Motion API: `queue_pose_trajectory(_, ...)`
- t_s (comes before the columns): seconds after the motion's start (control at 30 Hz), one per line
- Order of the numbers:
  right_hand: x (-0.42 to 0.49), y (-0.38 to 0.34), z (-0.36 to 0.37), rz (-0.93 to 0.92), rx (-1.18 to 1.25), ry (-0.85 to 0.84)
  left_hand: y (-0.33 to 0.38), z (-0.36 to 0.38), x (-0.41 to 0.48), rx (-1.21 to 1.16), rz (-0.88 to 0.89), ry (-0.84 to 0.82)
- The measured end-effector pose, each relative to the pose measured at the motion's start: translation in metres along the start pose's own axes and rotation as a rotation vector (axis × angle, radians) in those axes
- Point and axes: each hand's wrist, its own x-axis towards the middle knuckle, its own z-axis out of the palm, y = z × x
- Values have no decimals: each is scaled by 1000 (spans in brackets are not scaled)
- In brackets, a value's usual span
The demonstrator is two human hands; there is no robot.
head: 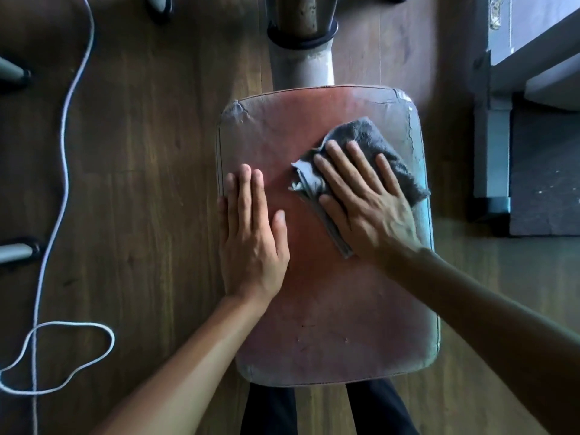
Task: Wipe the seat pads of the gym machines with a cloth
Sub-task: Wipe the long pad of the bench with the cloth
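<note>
The right hand [367, 208] presses the gray cloth [364, 142] flat on the red seat pad [329, 309], fingers straight and spread toward 11 o'clock. The left hand [251, 243] rests flat at 9 o'clock of the cloth, fingers together. The pad's long axis runs 12 to 6; the stretch toward 6 probably comes next. No containers appear.

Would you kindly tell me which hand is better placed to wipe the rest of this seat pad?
Right: the right hand presses flat on the grey cloth, while the left hand rests bare on the seat pad.
</note>
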Motion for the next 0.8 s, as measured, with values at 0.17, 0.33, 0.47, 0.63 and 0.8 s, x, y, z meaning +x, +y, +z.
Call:
queue_pose_trajectory(0.17,79,-19,-1,534,131,83,2,0,-1,5,-23,-19)
queue_pose_trajectory(0.33,-2,-21,0,97,46,2,0,0,-1,-2,1,5)
queue_pose_trajectory(0.47,38,2,-3,531,132,42,1,2,-1,19,-17,15)
queue_pose_trajectory(0.63,5,-28,6,273,62,68,2,3,0,-9,-16,34)
queue_pose_trajectory(0.8,-28,31,10,-51,-28,70,31,2,-32,-149,-70,149)
